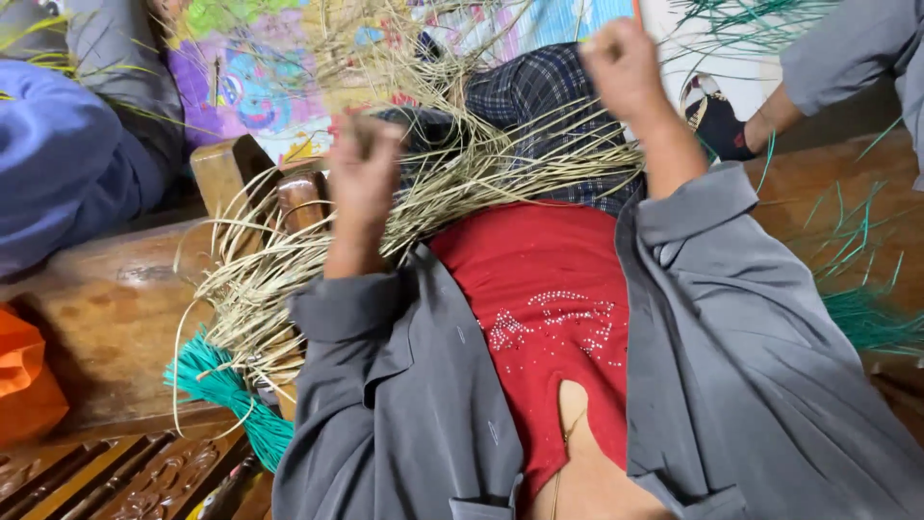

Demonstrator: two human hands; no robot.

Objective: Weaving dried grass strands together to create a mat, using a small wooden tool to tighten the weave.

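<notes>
Grey jacket point(731, 385) fills the bottom of the frame, open over a red top point(549, 299) sewn with small beads. Above it, at centre, a thick bundle of pale straw strands point(452, 183) lies across the lap and spills down to the lower left.

The left hand point(364, 169), left of centre, is closed in a fist, and strands seem to run through it. The right hand point(623, 65), near the top right of centre, is also clenched, though motion blur hides whether it pinches any straw.

By their look the strands are light, thin and springy, easy to bend but likely to kink or split if creased, and smooth enough to slip. A hold on several together, close to where they cross, would probably control them best.

A tuft of green strands point(217, 385) lies at the lower left on a carved wooden bench point(106, 318). More green strands point(857, 289) scatter at the right edge. A bright patterned mat point(250, 87) shows at the upper left. Another person's foot in a dark sandal point(717, 120) rests at the upper right. Loose straw ends fan out everywhere and could snag sleeves or fingers.
</notes>
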